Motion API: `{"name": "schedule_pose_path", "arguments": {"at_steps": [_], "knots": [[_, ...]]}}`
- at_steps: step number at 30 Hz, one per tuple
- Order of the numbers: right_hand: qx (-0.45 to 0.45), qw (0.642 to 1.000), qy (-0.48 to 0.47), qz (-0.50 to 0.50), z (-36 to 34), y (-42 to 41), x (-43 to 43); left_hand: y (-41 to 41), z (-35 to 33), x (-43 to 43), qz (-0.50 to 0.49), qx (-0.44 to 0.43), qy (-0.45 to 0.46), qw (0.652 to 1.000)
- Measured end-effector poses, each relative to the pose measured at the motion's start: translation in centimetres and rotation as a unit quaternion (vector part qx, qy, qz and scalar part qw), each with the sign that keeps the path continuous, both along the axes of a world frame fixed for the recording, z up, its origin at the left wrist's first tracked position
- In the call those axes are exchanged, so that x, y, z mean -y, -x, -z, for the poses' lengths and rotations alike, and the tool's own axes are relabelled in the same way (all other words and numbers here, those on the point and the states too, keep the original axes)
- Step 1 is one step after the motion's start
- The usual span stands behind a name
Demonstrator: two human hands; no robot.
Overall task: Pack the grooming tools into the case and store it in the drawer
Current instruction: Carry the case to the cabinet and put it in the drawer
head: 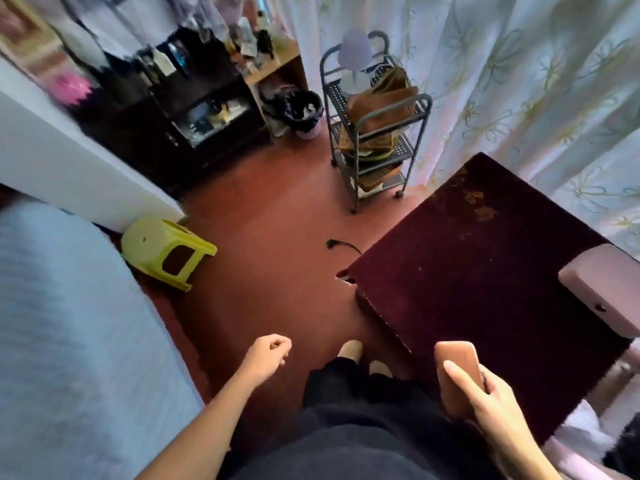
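Item: brown case (457, 372), slim, with rounded corners, held in the right hand (498, 407) just beside the near edge of the maroon-covered table (485, 271). Contents and closure cannot be told. No drawer is seen.
Risk, as judged: the case is gripped at its lower end, so it may be dropped if knocked against the table. The black cable (343, 244) on the floor may be tripped over.
Right hand: thumb laid across the case's face, fingers wrapped behind.
Left hand (268, 355): loosely curled, nothing held, extended over the floor.

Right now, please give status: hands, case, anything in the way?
Left hand empty, loosely curled. Right hand grips brown case. Yellow stool on floor, ahead-left.
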State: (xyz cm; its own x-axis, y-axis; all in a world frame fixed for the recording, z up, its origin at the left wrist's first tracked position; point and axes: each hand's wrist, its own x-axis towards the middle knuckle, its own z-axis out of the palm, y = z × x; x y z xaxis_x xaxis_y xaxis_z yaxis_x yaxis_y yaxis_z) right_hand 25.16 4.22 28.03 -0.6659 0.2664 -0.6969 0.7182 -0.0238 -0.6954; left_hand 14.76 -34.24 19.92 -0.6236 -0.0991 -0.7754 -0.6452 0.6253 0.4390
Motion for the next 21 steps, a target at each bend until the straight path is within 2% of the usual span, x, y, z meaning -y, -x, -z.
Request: {"name": "schedule_pose_path", "arguments": {"at_steps": [5, 9, 15, 21], "knots": [[-0.02, 0.997, 0.012, -0.077, -0.1, 3.1, 1.0, -6.1, -1.2, 0.5, -0.176, -0.027, -0.004, 0.984], [-0.026, 0.988, 0.019, -0.153, 0.5, 4.9, 2.3, -13.2, -0.8, 0.1, -0.287, -0.001, -0.014, 0.958], [-0.02, 0.974, 0.028, -0.223, 1.2, 7.1, 5.2, -22.8, 0.7, -1.4, -0.383, 0.085, -0.007, 0.92], [-0.013, 0.964, 0.012, -0.264, 1.6, 10.2, 8.6, -25.2, 1.8, -1.1, -0.423, 0.113, -0.016, 0.899]]}}
